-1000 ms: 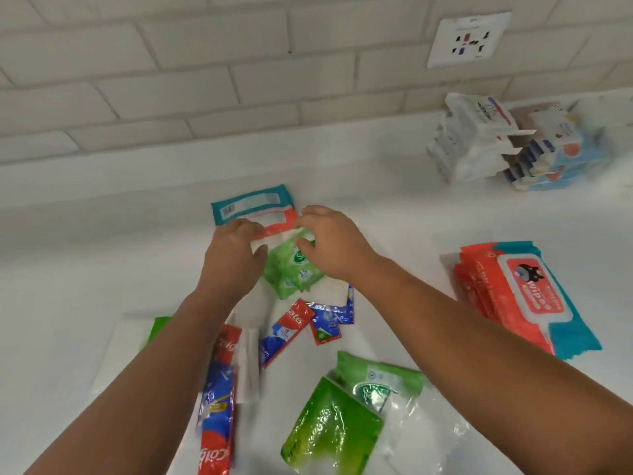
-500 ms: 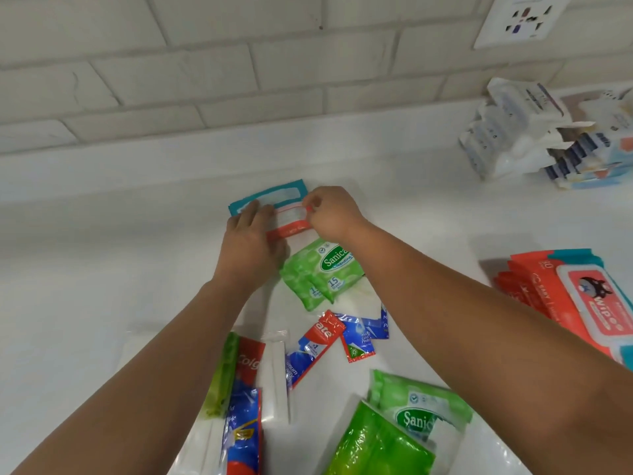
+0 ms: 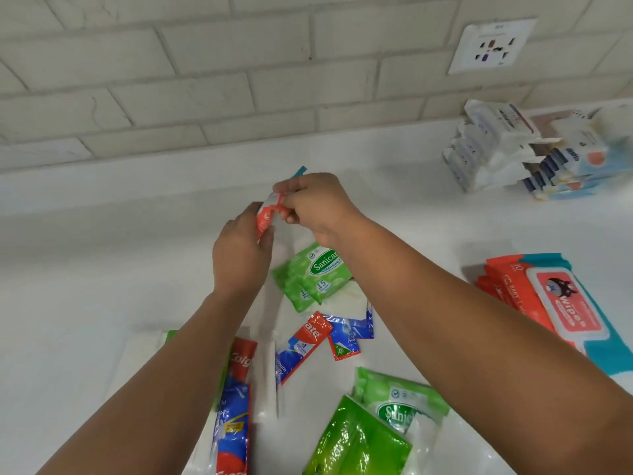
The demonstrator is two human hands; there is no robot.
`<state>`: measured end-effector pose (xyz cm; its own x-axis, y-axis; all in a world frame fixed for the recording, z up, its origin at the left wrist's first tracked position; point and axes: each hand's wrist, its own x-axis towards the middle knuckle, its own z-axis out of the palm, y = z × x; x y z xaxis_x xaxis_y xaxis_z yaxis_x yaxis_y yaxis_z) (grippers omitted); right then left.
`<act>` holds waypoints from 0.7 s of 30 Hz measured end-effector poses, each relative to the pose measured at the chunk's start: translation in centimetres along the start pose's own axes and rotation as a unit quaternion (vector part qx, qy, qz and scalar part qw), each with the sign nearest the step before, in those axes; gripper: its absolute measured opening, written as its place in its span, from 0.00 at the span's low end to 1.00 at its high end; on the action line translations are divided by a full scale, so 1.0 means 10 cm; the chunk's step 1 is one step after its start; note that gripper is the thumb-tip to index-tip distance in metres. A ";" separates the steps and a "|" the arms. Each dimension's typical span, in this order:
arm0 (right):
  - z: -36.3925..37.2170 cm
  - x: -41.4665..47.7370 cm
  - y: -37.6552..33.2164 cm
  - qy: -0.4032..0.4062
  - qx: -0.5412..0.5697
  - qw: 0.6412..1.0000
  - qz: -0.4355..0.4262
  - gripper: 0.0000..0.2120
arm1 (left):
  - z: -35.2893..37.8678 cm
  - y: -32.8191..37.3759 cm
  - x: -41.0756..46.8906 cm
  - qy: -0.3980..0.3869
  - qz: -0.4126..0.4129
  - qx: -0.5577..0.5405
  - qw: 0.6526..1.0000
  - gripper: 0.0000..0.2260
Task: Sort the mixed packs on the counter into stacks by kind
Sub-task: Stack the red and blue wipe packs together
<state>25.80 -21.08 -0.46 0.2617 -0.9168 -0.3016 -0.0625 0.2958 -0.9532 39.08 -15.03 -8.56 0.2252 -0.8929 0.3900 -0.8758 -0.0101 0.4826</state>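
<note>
Both hands hold a red, white and teal wipes pack [image 3: 269, 212] lifted off the white counter [image 3: 85, 269]; my left hand [image 3: 241, 255] grips its lower side and my right hand [image 3: 315, 207] its top. Below them lie small green Sanicare packs [image 3: 313, 274]. Colgate sachets [image 3: 318, 337] sit nearer me, and a long Colgate pack [image 3: 234, 406] lies by my left forearm. More green packs [image 3: 376, 423] lie at the bottom. A stack of red wipes packs [image 3: 548, 303] stands at the right.
A pile of white and blue packs [image 3: 534, 152] rests against the back ledge at the far right. A brick wall with a power socket [image 3: 493, 46] rises behind the counter. Clear plastic wrap [image 3: 455, 450] lies at the bottom edge.
The red and teal pack lay flat on the counter before; both hands have now lifted it up and tilted it on edge. The view has shifted slightly.
</note>
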 end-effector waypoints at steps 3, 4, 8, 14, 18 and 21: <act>-0.18 -0.28 -0.16 0.003 0.025 0.998 -0.065 0.08 | -0.15 0.34 -0.07 0.027 -0.021 -0.070 0.997 0.08; -0.27 -0.38 -0.20 0.009 0.035 0.995 -0.090 0.10 | -0.19 0.47 -0.10 0.025 -0.040 -0.098 0.994 0.07; -0.76 -0.73 -0.23 0.092 -0.025 0.983 -0.157 0.14 | -0.28 0.94 -0.32 -0.023 -0.129 -0.275 0.953 0.08; -1.48 -1.22 -0.02 0.120 -0.145 0.978 -0.089 0.16 | -0.34 1.66 -0.66 -0.097 -0.174 -0.447 0.872 0.11; -1.80 -1.51 0.14 0.051 -0.124 0.989 -0.058 0.14 | -0.23 2.03 -0.85 -0.152 -0.164 -0.456 0.861 0.11; -2.03 -1.69 0.26 0.086 -0.174 0.978 -0.075 0.14 | -0.14 2.35 -0.95 -0.182 -0.182 -0.470 0.844 0.08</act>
<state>1.71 -10.27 1.73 0.1294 -0.9833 -0.1281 -0.3668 0.0726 -0.9275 16.96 -6.14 0.10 0.1106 -0.9886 -0.1018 -0.0118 -0.1038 0.9945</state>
